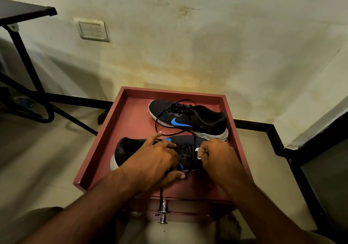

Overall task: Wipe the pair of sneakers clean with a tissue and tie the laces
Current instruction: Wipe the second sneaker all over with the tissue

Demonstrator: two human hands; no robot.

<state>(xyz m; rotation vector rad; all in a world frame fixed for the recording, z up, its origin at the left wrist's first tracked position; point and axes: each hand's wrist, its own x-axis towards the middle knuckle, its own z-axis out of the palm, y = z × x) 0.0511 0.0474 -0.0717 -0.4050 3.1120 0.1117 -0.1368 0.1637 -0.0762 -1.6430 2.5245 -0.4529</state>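
Resting on the near sneaker [130, 149] in the red tray [116, 123], the left hand [154, 161] pinches a black lace [188, 173] against its side, while the right hand [216, 155] is fisted around a white tissue [197, 152] over the toe. The far sneaker [190, 119] lies unlaced, just beyond.

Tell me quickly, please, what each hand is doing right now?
Left hand: fingers closed on the near sneaker and its lace.
Right hand: fingers closed, pinching the lace.
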